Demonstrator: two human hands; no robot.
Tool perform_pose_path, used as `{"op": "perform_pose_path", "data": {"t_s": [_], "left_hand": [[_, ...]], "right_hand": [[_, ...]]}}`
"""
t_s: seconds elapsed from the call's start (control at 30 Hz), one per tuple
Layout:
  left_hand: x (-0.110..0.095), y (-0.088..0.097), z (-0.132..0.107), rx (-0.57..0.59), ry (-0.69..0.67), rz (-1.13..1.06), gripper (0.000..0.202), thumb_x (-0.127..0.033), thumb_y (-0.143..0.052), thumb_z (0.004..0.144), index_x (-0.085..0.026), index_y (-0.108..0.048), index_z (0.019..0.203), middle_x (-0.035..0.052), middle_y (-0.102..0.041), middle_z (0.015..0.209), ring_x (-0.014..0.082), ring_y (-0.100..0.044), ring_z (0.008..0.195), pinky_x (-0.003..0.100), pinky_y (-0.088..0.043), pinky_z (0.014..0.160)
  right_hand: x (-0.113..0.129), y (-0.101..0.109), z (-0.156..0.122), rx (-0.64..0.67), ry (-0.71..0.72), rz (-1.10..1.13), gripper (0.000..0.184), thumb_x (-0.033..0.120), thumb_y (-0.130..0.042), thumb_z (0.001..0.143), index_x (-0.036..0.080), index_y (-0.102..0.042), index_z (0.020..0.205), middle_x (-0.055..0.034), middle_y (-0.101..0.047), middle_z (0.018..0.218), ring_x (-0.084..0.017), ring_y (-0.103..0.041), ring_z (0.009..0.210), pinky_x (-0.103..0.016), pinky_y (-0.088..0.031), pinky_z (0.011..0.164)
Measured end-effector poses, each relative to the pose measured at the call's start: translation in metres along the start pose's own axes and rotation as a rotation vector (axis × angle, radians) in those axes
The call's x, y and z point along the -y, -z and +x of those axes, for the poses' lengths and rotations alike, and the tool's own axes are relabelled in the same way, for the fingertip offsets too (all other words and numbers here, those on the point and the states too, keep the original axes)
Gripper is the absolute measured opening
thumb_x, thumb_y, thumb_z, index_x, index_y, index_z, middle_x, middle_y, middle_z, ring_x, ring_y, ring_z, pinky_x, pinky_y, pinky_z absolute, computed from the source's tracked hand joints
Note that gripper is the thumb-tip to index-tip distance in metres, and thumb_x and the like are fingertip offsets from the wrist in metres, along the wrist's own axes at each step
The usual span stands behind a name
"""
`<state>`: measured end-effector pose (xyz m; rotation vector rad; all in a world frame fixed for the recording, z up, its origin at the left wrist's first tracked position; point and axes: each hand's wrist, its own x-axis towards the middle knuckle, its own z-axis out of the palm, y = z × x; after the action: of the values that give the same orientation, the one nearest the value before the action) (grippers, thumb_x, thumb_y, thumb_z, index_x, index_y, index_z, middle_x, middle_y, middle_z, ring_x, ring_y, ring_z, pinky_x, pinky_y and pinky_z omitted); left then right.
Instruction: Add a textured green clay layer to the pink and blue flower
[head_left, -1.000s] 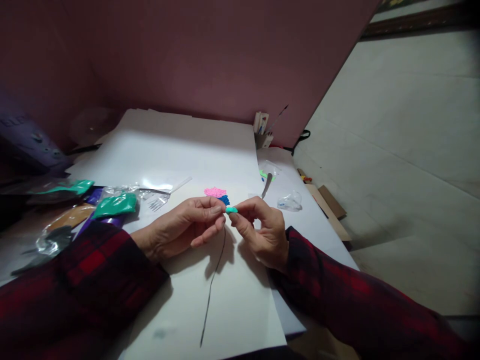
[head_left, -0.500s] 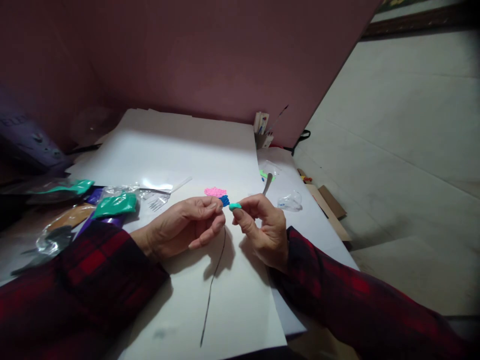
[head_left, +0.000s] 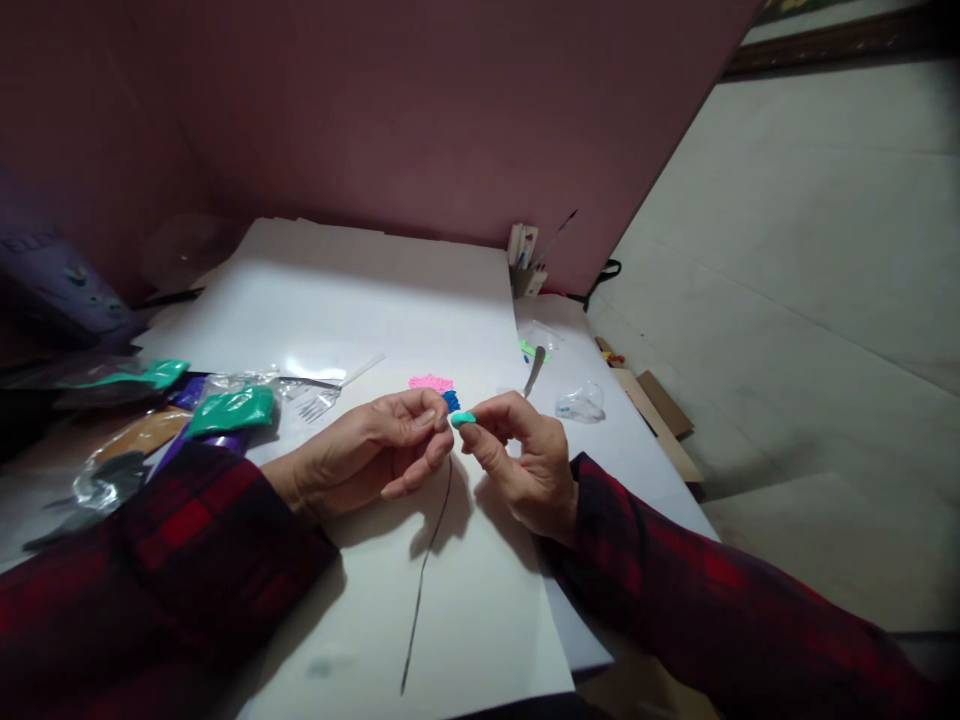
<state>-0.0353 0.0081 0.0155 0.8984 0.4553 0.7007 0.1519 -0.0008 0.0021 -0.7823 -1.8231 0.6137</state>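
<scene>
Between the thumb and forefinger of my right hand (head_left: pixel 521 455) is a small lump of turquoise modelling clay (head_left: pixel 463 420). My left hand (head_left: pixel 382 435) is pinched just to its left, thumb against forefinger; whatever those fingertips may hold is too small to see. Behind them, a textured pink clay patch (head_left: pixel 431 383) and a blue one (head_left: pixel 450 400) lie on the white sheet (head_left: pixel 495 620). A thin dark curved line (head_left: pixel 420 580) runs down the sheet from below my fingertips.
Clear plastic bags with green clay (head_left: pixel 232 408) and other colours pile up on the left, near a transparent plastic fork (head_left: pixel 319 402). A metal handle (head_left: pixel 535 370) and crumpled clear plastic (head_left: pixel 580 402) lie to the right. A holder with pens (head_left: pixel 527 262) stands by the wall.
My right hand has moved slightly left and down, bringing the turquoise clay closer to my left fingertips. The left hand has barely shifted.
</scene>
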Motion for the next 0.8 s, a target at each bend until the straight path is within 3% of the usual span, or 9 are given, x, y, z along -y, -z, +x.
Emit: {"op": "perform_pose_path", "data": {"t_s": [0.23,0.37,0.47,0.63,0.8], "left_hand": [[-0.0001,-0.0036,-0.0004,-0.024,-0.034,-0.021,0.014,-0.015,-0.043,0.092,-0.017,-0.054,0.083,0.0000,-0.059,0.062,0.0060,-0.046,0.039,0.012,-0.031,0.034],[0.0037,-0.0045,0.0005,-0.088,-0.077,0.043,0.013,-0.016,-0.046,0.092,-0.017,-0.055,0.083,-0.0014,-0.057,0.056,0.0049,-0.047,0.042,0.012,-0.034,0.042],[0.0059,-0.0064,0.0008,-0.142,-0.110,0.071,0.012,-0.018,-0.051,0.091,-0.017,-0.055,0.080,-0.0018,-0.056,0.056,0.0054,-0.049,0.046,0.012,-0.035,0.045],[0.0041,-0.0074,-0.0005,-0.134,-0.064,0.087,0.011,-0.019,-0.051,0.091,-0.017,-0.055,0.081,-0.0029,-0.054,0.054,0.0041,-0.041,0.037,0.012,-0.025,0.035],[0.0003,-0.0085,-0.0003,-0.201,-0.069,0.106,0.010,-0.019,-0.055,0.088,-0.014,-0.057,0.079,-0.0020,-0.057,0.059,0.0025,-0.044,0.038,0.012,-0.032,0.038]], "right_hand": [[0.0036,0.0008,-0.0008,-0.028,0.112,0.012,0.006,0.020,-0.060,0.086,0.019,-0.061,0.092,0.0014,-0.063,0.067,-0.009,-0.051,0.052,-0.025,-0.042,0.048],[0.0032,0.0007,-0.0006,0.037,0.184,-0.138,0.004,0.017,-0.061,0.084,0.018,-0.061,0.088,0.0020,-0.060,0.064,-0.008,-0.047,0.049,-0.024,-0.039,0.045],[0.0042,0.0005,-0.0015,-0.011,0.175,-0.174,0.004,0.016,-0.062,0.083,0.018,-0.060,0.086,0.0033,-0.058,0.060,-0.008,-0.045,0.048,-0.023,-0.038,0.045],[0.0074,0.0002,-0.0024,-0.111,0.104,-0.083,0.004,0.019,-0.062,0.083,0.018,-0.059,0.083,0.0036,-0.059,0.060,-0.008,-0.046,0.047,-0.023,-0.039,0.045],[0.0047,-0.0005,-0.0016,-0.107,0.034,-0.100,0.005,0.021,-0.062,0.084,0.017,-0.059,0.081,0.0035,-0.058,0.057,-0.008,-0.046,0.046,-0.024,-0.038,0.044]]}}
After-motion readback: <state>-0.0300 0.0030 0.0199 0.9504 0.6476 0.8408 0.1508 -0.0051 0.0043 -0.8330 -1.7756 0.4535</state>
